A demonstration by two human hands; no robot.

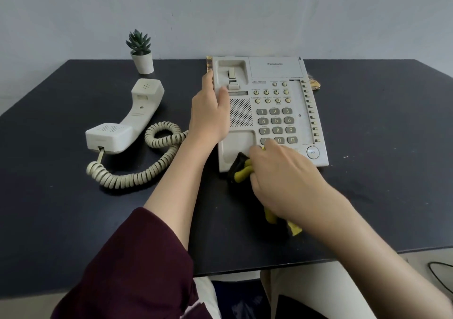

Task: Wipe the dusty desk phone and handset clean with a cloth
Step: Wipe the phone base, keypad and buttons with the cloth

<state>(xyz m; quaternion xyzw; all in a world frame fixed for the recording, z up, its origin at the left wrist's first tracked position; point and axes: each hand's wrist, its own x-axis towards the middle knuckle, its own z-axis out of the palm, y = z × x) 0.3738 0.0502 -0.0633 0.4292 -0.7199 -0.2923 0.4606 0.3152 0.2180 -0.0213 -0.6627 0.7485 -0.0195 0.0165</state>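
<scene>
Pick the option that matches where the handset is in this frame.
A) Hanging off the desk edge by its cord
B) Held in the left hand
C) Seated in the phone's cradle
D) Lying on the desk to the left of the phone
D: the handset lies flat on the desk, left of the phone, whose cradle sits bare while the left hand holds the phone's side.

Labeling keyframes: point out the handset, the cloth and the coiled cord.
handset (137,117): head view, on the middle of its grip, lying on the desk.
cloth (241,171): head view, on the yellow fold by the phone's near edge.
coiled cord (137,177): head view, on the coil's near bend.
</scene>
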